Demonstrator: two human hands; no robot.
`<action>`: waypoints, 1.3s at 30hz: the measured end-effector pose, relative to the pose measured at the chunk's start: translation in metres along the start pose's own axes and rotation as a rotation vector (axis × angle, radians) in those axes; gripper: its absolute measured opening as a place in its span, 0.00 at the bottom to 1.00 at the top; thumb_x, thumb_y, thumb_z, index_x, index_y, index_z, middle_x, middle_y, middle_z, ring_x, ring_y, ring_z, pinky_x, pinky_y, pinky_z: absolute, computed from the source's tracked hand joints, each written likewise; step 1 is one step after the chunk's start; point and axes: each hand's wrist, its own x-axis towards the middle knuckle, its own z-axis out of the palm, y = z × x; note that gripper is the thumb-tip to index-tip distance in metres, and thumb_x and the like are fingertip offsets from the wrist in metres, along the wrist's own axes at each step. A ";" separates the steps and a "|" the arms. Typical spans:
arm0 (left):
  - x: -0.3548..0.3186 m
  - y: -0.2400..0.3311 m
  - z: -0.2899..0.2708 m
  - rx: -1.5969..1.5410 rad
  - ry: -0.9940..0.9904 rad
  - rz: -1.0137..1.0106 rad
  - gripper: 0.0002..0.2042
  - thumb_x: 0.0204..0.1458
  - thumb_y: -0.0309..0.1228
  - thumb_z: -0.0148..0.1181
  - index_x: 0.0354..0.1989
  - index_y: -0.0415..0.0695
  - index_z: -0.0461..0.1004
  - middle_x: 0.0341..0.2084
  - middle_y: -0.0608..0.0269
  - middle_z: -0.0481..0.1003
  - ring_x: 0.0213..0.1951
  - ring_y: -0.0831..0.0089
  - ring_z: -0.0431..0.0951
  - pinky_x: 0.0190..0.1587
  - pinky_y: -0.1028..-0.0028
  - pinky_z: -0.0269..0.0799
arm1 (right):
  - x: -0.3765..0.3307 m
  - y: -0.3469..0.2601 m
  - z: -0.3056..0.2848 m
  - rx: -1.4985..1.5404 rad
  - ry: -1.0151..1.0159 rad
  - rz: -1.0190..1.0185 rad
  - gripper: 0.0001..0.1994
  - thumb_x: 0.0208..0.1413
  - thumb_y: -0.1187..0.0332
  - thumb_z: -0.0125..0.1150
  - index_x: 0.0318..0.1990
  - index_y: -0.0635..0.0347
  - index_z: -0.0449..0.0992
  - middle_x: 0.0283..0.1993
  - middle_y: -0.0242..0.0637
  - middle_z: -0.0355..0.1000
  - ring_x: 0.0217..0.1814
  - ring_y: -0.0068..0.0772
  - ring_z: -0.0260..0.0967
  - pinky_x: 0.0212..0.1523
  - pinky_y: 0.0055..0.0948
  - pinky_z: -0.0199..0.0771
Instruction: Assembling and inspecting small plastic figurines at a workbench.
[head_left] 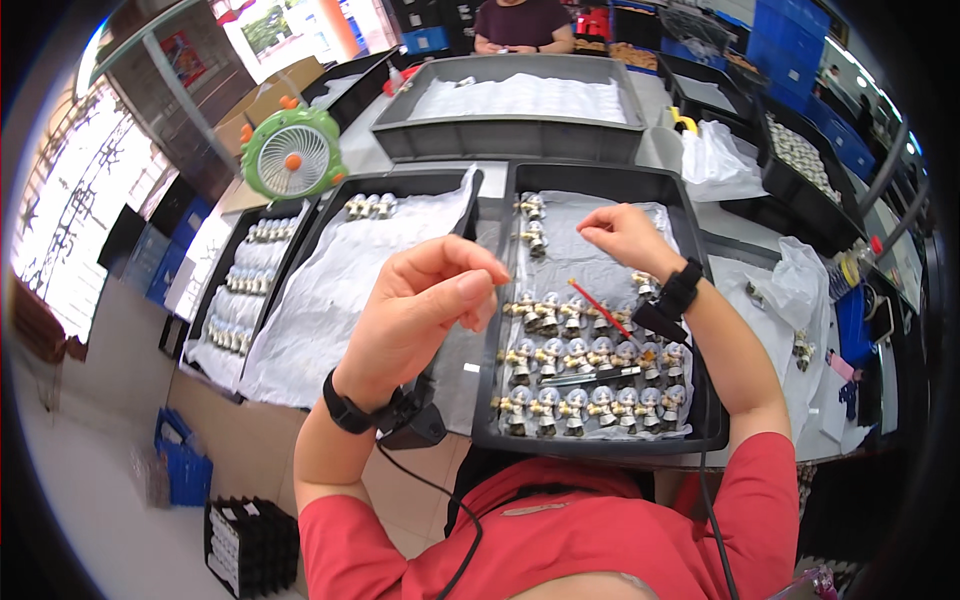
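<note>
My left hand [425, 310] is raised above the gap between two trays, thumb pressed against curled fingers; what it may hold is hidden. My right hand [622, 236] hovers over the black tray [700, 420], its fingertips pinched together with nothing visible in them. Both wrists wear black bands. Small pale figurines [580, 400] stand in rows in the near half of this tray, on grey paper. A few more figurines [531, 222] stand at its far left. A red-handled brush [600, 307] lies slanted across the figurines, just below my right wrist.
To the left, another black tray [330, 205] holds white paper and a few figurines; a further tray of figurines [245, 290] lies beyond it. A green fan [292, 152], a grey bin [510, 135], plastic bags and a seated person [522, 25] are at the back.
</note>
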 end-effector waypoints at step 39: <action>0.016 -0.082 -0.032 -0.253 0.188 -0.451 0.12 0.52 0.31 0.56 0.45 0.46 0.69 0.35 0.73 0.69 0.37 0.85 0.69 0.39 0.81 0.64 | 0.054 0.027 0.069 -0.429 -0.148 -0.103 0.31 0.29 0.66 0.68 0.47 0.63 0.65 0.47 0.47 0.62 0.50 0.50 0.64 0.49 0.38 0.66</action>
